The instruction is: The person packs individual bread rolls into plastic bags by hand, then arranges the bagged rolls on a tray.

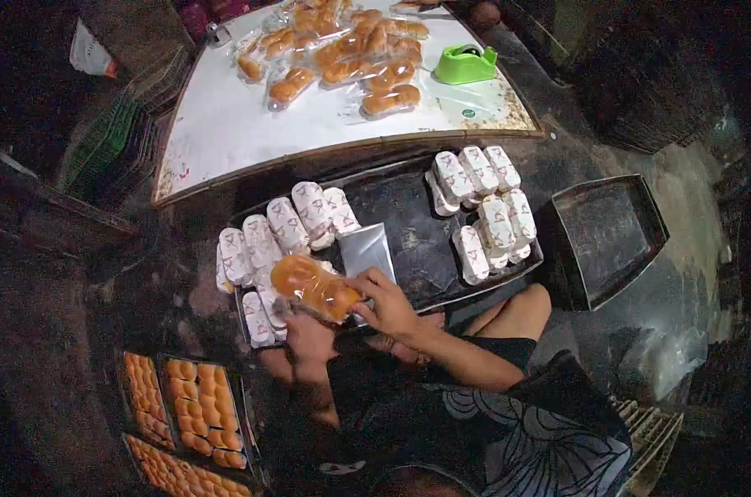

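A golden bread roll (313, 286) in a clear plastic bag is tilted over the near left part of the black tray (421, 232). My right hand (388, 308) has its fingers closed on the right end of the bag. My left hand (311, 338) is just below the bread, blurred, with its fingers mostly hidden. Beneath the bread and my right hand lies a silvery flat stack of what look like plastic bags (367, 251). Rows of white printed paper packs (288, 225) sit along the tray's left side, some partly covered by the bread. More white packs (495, 224) are piled at its right end.
Beyond the tray stands a white table (218, 137) with a heap of bagged rolls (359, 58) and a green tape dispenser (466, 65). A dark tray (611, 236) is on the floor at right. Trays of baked buns (203, 406) lie at lower left.
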A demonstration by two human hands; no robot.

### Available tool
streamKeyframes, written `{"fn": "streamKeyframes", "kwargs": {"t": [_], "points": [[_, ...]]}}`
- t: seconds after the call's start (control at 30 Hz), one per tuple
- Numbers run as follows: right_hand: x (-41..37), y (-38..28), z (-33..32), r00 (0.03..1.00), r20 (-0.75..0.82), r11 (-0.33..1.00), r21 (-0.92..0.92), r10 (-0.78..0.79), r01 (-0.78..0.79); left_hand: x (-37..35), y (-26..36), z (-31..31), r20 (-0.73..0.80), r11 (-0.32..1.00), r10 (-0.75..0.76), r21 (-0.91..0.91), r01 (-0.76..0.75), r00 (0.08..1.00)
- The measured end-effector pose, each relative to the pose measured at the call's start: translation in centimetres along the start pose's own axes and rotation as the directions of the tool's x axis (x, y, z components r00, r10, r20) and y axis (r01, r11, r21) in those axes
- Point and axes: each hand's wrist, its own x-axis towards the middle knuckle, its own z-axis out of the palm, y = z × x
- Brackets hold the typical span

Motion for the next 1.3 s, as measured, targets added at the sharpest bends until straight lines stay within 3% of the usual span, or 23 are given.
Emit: {"fn": "streamKeyframes", "kwargs": {"t": [0.07,0.27,0.33,0.37,0.43,0.53,0.57,0.6,0.63,0.67,0.7,0.77,0.8,0.83,0.87,0.9,1.03,1.07,1.1,1.13,1.2,1.23,1.3], "points": [[-1.8,-1.1,1.3,1.000,0.004,0.984,0.178,-0.005,0.004,1.0,0.1,-0.2,0.002,0.999,-0.016,0.031,0.015,1.000],[-1.0,-1.3,2.2,0.930,-0.363,0.988,0.154,0.056,0.000,-0.4,-3.4,2.0,-0.174,0.965,0.088,0.260,-0.041,0.981],[-1.3,-0.3,1.6,0.930,-0.262,0.964,0.124,0.259,-0.234,-1.5,-5.1,0.2,-0.041,0.889,0.113,0.450,-0.083,0.993],[-1.0,0.1,1.1,0.947,-0.290,0.991,0.047,0.136,-0.128,-2.0,-5.8,-0.2,-0.210,0.959,-0.019,0.274,0.077,0.977],[0.2,3.1,-0.7,0.967,0.076,0.957,-0.182,0.244,-0.227,-2.6,-6.1,-1.2,-0.324,0.973,-0.178,0.083,0.216,0.929],[8.5,2.3,-6.2,0.947,-0.278,0.963,-0.170,0.158,-0.211,-2.3,-7.1,-3.8,-0.442,0.790,-0.264,0.412,0.455,0.857],[11.2,2.5,-6.6,0.916,-0.401,0.974,-0.202,0.017,-0.106,-2.1,-8.1,-5.9,-0.111,0.128,-0.068,0.985,0.119,0.992],[12.9,2.2,-6.8,0.917,-0.391,0.992,-0.123,-0.075,0.029,-2.2,-8.8,-7.6,0.271,-0.640,-0.193,0.693,-0.330,0.943],[13.0,1.9,-6.0,0.890,-0.387,0.943,-0.310,-0.242,0.121,-2.1,-8.9,-8.9,0.280,-0.644,-0.184,0.689,-0.331,0.942],[12.7,1.8,-5.2,0.841,-0.357,0.847,-0.491,-0.407,0.202,-1.5,-8.5,-10.2,0.052,-0.616,-0.371,0.733,-0.288,0.927],[9.8,2.1,-4.1,0.954,-0.208,0.939,-0.314,-0.215,0.143,-0.7,-8.0,-10.9,-0.169,-0.599,-0.538,0.766,-0.234,0.826],[1.9,3.8,-1.2,0.997,0.020,0.996,0.039,0.078,-0.078,-0.4,-6.1,-9.8,-0.208,-0.613,-0.438,0.780,-0.122,0.875],[-1.0,4.3,-0.7,0.791,0.445,0.877,0.023,0.421,-0.480,-0.4,-5.3,-9.1,-0.263,-0.613,-0.333,0.790,0.004,0.905],[-6.2,6.9,2.0,0.845,0.458,0.933,0.085,0.275,-0.350,0.0,-4.6,-7.5,-0.259,-0.607,-0.334,0.795,0.003,0.906],[-7.1,4.5,1.0,0.619,0.686,0.875,-0.052,0.381,-0.481,0.1,-3.8,-5.6,-0.202,-0.474,-0.394,0.881,-0.010,0.897],[-10.1,5.5,3.3,0.908,0.341,0.933,0.173,0.244,-0.316,0.0,-3.4,-4.3,-0.146,-0.332,-0.451,0.943,-0.014,0.881],[-8.7,6.8,3.2,0.882,-0.040,0.873,-0.135,0.469,-0.470,0.8,-5.3,-1.4,0.037,-0.018,-0.296,0.999,-0.044,0.954],[-8.0,5.8,2.2,0.873,-0.044,0.863,-0.132,0.487,-0.488,1.2,-5.6,-0.9,0.060,-0.008,-0.107,0.998,-0.061,0.992],[-6.6,3.8,0.4,0.738,0.171,0.716,0.179,0.652,-0.675,1.0,-6.0,-0.4,0.080,-0.001,0.085,0.997,-0.080,0.993],[-5.5,3.1,-0.8,0.585,0.422,0.428,0.412,0.693,-0.804,0.3,-6.5,0.9,0.074,0.006,0.066,0.997,-0.074,0.995],[-4.6,6.9,-1.2,0.621,0.446,-0.019,0.821,0.644,-0.570,-0.6,-7.5,3.8,0.049,0.060,0.074,0.997,-0.053,0.996],[-4.1,6.5,-1.3,0.608,0.449,-0.026,0.818,0.655,-0.575,-1.1,-8.5,3.3,0.037,0.069,0.065,0.997,-0.042,0.997],[-1.9,4.3,-0.6,0.738,0.040,-0.053,0.999,0.673,-0.006,-1.5,-11.0,0.6,-0.285,0.763,0.148,0.642,0.074,0.947]]}}
